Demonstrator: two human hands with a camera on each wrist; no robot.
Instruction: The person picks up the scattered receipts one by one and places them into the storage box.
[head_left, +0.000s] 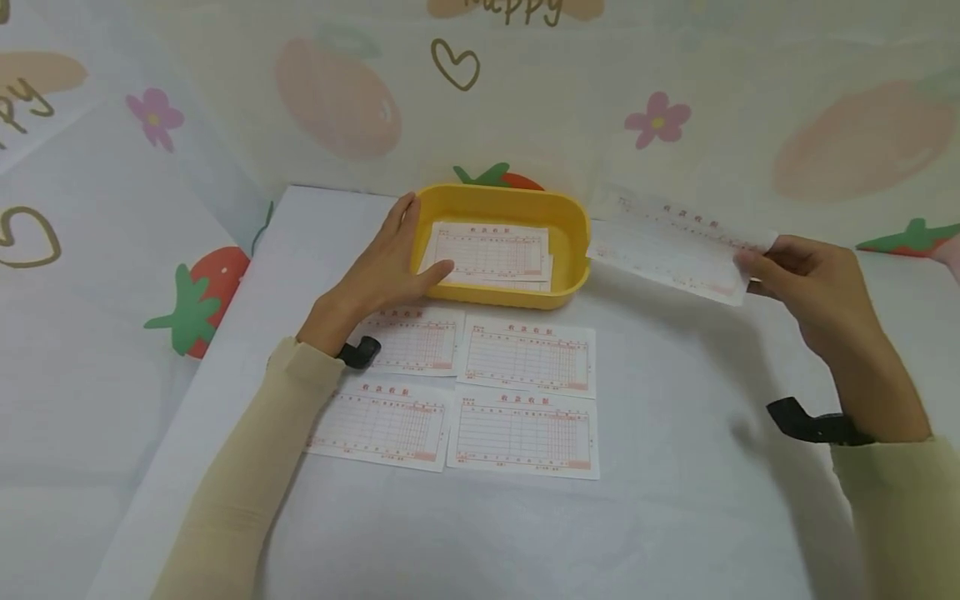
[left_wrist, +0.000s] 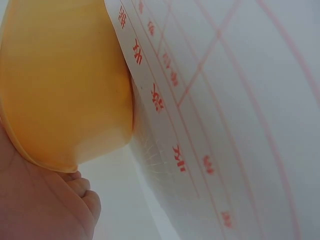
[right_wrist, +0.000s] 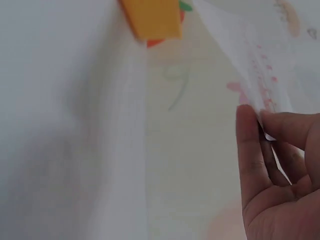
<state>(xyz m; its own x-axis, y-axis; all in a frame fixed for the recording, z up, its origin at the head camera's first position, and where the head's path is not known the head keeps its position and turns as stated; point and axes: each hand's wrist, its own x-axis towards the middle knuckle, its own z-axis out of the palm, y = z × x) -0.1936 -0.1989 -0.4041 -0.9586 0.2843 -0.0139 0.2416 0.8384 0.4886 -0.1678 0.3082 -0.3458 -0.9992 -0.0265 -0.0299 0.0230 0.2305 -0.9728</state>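
Yellow tray sits at the back of the white surface, printed slips inside, at least two, the top one covering most of the one under it. Left grip is clamped on the tray's left end, thumb over the front rim; fingertips partly hidden in the head view. Right grip pinches the right end of a held slip, up off the surface, right of the tray; its far end comes up to the tray rim, can't tell if touching. Can't tell if it's one sheet or several. Four more slips lie in two rows in front of the tray; left sleeve and black wrist strap cover part of the left pair. Red heading reads 收款收据, clear but sideways in the left wrist view, faint on the held one. Small print in the grids too tiny to read. Backdrop says "Happy", cut by the top edge; at far left only "ppy" shows. Right wrist view is blurry.
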